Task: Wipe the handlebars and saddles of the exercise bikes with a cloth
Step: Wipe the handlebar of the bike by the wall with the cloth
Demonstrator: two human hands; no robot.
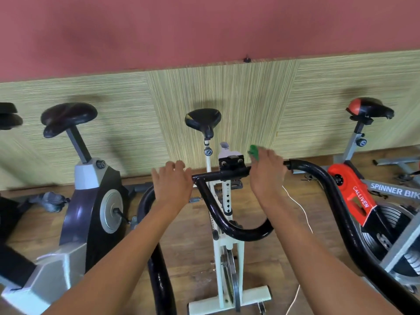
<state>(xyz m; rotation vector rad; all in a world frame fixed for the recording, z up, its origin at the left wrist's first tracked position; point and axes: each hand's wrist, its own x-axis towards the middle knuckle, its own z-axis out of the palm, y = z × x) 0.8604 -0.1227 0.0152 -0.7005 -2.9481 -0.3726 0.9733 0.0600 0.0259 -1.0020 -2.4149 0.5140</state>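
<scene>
Fingers (270, 155) of our right hand (267, 176) are curled down over the cross tube of the black handlebar (227, 172), pinching a green cloth (254, 152) against it; only a small bunch of the cloth shows past the knuckles, the rest being hidden under the palm; our left hand (172, 183) rests on the left end of the same tube, its fingers bent loosely over the bar with nothing else in it, and whether they close fully beneath we cannot tell. We stand at the front of the white bike (223, 253) in the middle, its saddle (203, 120) beyond the bar against the striped wall panel (250, 105); a grey-and-black bike (91, 208) stands to the left and a red bike (354, 192) to the right, each with its own saddle.

We judge the step in hand to be wiping this handlebar, with the cloth at the centre clamp; the long curved side arms and the low loop toward us seem not yet covered, and the saddles wait after. The next move calls for us to slide the cloth outward along the tube and round the bend, keeping it wrapped about the bar, while our left hand steadies the frame.
</scene>
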